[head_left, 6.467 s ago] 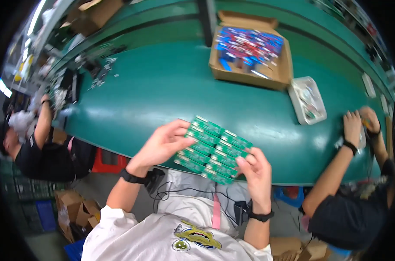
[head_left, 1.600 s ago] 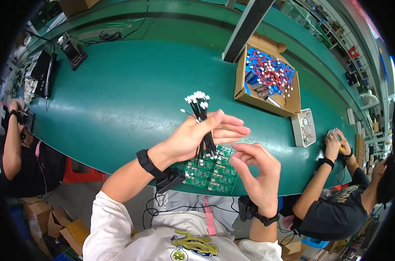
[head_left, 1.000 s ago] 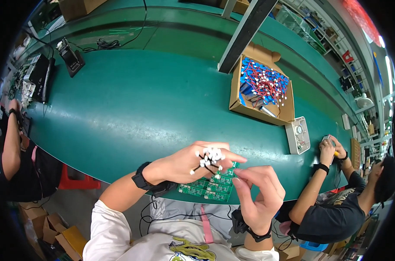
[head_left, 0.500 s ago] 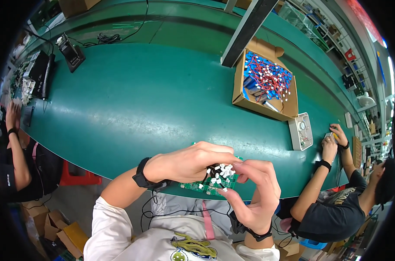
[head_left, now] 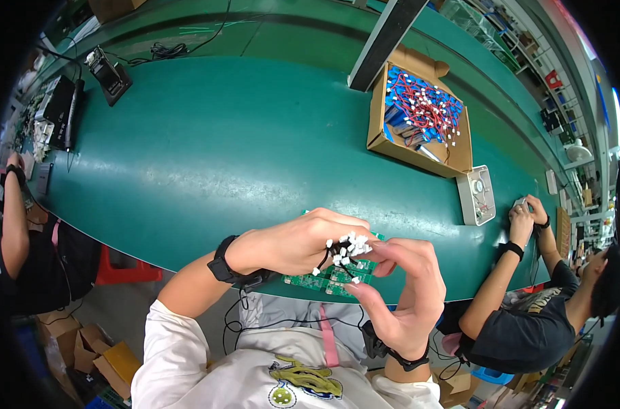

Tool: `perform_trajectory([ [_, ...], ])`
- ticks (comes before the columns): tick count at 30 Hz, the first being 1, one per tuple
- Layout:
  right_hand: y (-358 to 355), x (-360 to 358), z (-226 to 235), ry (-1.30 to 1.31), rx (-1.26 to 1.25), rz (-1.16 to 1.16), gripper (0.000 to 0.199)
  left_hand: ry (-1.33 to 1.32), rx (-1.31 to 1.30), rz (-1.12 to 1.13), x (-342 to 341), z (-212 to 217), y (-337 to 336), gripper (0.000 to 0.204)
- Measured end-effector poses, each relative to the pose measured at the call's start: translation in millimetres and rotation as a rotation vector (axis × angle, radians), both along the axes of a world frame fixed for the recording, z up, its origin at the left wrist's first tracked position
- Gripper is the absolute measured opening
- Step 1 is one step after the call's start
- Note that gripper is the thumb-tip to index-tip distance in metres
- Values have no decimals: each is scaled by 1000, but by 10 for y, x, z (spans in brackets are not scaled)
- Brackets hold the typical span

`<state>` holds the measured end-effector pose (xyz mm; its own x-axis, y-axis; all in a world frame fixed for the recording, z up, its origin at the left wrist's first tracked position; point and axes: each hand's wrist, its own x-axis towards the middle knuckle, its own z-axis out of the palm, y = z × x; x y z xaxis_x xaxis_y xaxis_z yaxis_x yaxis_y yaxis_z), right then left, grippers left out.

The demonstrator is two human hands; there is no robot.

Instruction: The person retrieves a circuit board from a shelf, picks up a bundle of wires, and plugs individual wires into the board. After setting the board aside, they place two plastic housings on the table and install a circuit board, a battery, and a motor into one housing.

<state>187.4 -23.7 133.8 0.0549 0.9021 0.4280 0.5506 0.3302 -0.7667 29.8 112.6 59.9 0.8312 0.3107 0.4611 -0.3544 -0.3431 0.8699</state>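
Observation:
Close to the table's near edge, my left hand (head_left: 300, 238) is closed around a bunch of black cables with white plug connectors (head_left: 351, 247). The white ends fan out toward the right from under its fingers. Facing them, my right hand (head_left: 409, 293) is curved, its thumb and forefinger apart. That forefinger reaches the right side of the connectors, and the thumb tip is just below one loose white connector. Beneath the bunch lie green circuit boards (head_left: 306, 281), partly hidden by my hands.
An open cardboard box (head_left: 419, 158) of blue battery packs with red wires stands at the right, beside a grey-white plastic housing (head_left: 465, 198). A metal post (head_left: 385, 48) rises behind. Co-workers sit left and right. A black stand (head_left: 111, 78) is at the far left.
The connector bunch has shifted slightly upward in view with my left hand. My right thumb and forefinger now show a wider gap. The co-worker's hands at the right have moved together.

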Motion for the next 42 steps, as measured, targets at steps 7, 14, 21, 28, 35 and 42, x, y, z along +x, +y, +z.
perform_trajectory([
  [7, -26, 49, -84, 20, 147, -21, 43, -68, -70, 51, 91, -48, -57, 28],
  [14, 68, -53, -8, 31, -14, -82, 37, 385, -669, -68, 4, 119, -74, 19],
  [21, 184, -33, -82, 104, -104, -75, 34, 473, -782, -74, 9, 80, -76, 13],
  [28, 163, -43, -159, 99, -100, -90, 31, 109, -502, 61, 100, -108, -114, 19],
  [35, 183, -161, -224, -135, 58, -152, 28, 220, -281, 113, 64, 28, -113, 42],
  [42, 181, -193, -284, -149, -6, -159, 23, 279, -369, 82, 68, 47, -117, 57],
])
